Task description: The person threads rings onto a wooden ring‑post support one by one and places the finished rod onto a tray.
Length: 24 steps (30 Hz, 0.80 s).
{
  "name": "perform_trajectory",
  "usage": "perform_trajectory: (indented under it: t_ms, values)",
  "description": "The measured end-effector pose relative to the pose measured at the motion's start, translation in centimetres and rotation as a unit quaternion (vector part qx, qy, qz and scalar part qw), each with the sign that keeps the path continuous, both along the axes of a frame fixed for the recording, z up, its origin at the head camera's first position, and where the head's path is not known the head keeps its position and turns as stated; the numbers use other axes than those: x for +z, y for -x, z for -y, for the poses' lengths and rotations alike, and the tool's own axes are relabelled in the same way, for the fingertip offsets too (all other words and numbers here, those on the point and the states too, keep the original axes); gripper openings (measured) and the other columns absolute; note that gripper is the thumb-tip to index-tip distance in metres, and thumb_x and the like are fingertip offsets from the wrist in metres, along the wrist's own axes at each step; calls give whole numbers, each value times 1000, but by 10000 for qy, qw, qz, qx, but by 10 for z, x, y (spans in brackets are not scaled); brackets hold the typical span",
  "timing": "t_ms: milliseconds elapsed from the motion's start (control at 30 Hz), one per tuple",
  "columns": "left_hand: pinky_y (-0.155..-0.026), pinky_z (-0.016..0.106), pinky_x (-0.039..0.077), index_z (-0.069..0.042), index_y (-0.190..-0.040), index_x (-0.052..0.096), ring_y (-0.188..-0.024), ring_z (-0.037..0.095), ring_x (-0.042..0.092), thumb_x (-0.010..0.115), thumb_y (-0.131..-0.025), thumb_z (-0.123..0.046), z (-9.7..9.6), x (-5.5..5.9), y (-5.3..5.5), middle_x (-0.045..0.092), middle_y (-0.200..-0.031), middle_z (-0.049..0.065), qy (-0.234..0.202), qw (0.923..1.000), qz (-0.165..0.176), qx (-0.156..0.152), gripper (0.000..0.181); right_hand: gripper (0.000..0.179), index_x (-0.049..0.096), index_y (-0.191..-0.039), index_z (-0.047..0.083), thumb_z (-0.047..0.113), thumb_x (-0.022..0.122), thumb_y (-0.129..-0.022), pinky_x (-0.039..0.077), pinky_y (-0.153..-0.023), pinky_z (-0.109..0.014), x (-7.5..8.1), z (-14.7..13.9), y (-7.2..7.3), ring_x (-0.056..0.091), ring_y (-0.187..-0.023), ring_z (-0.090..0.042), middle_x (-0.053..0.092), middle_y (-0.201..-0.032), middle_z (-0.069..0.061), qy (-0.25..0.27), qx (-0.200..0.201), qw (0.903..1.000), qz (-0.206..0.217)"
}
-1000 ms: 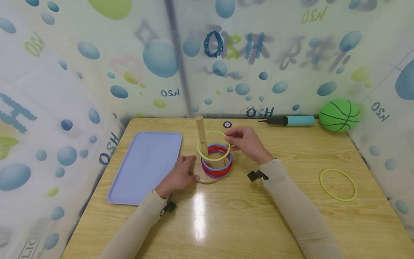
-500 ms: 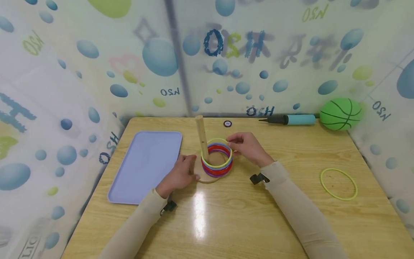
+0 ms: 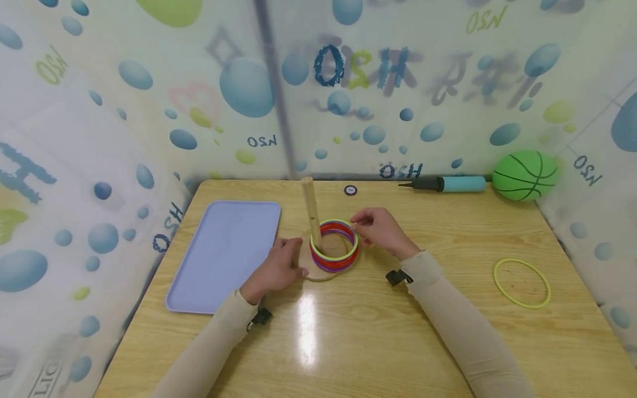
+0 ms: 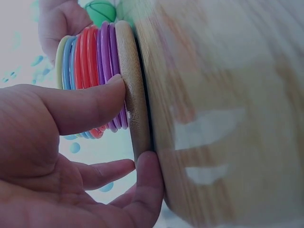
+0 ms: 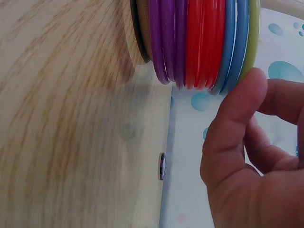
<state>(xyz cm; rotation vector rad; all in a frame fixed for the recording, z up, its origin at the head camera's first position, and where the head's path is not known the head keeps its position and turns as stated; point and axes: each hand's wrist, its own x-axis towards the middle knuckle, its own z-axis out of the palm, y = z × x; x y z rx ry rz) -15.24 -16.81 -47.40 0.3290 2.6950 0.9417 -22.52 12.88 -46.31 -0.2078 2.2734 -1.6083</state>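
Note:
A round wooden base (image 3: pixel 309 270) carries an upright peg (image 3: pixel 311 207). Purple rings (image 4: pixel 103 57), red rings (image 4: pixel 85 59) and blue rings (image 4: pixel 69 59) are stacked around the peg, purple lowest. On top lies a yellow ring (image 5: pixel 252 40), level with the stack. My left hand (image 3: pixel 277 267) grips the near-left edge of the base, thumb on its upper face and fingers at its rim. My right hand (image 3: pixel 380 229) pinches the yellow ring at its right side, thumb tip on the ring; the index fingertip is hidden behind the thumb.
A second yellow ring (image 3: pixel 497 284) lies on the table (image 3: pixel 378 342) at the right. Left stands a lilac tray (image 3: pixel 224 254). Along the back are a small round disc (image 3: pixel 350 190), a blue and black hand pump (image 3: pixel 460 184) and a green ball (image 3: pixel 525 176).
The yellow ring has come down around the peg onto the blue rings, my right hand lowering with it. My left hand has stayed at the base.

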Motion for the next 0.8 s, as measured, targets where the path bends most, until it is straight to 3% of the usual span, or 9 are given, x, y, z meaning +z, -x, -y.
perform_trajectory:
  t_ms: [300,567,800]
  values:
    - [-115,61,41,3,-156,42,-138,48,44,81,-92,-16,1,0,-1,44,-147,31,-7,10000,-66,-48,77,26,71,-124,3,17,70,-101,63,-72,-43,0,-5,-2,67,-80,-33,69,-105,-13,-266,-42,9995,-163]
    - [-114,60,42,2,-156,43,-138,47,44,81,-93,-17,0,0,0,44,-147,31,-22,9999,-74,-87,76,33,69,-128,4,24,71,-102,62,-83,-47,16,-25,-12,66,-98,-38,70,-109,-12,-386,42,9984,-406]
    - [-113,62,42,3,-155,43,-136,48,45,81,-93,-16,1,0,0,43,-146,32,-46,9999,-80,-123,76,39,67,-131,3,32,68,-105,61,-89,-52,27,-54,-25,66,-104,-47,69,-119,-27,-389,155,9977,-539]
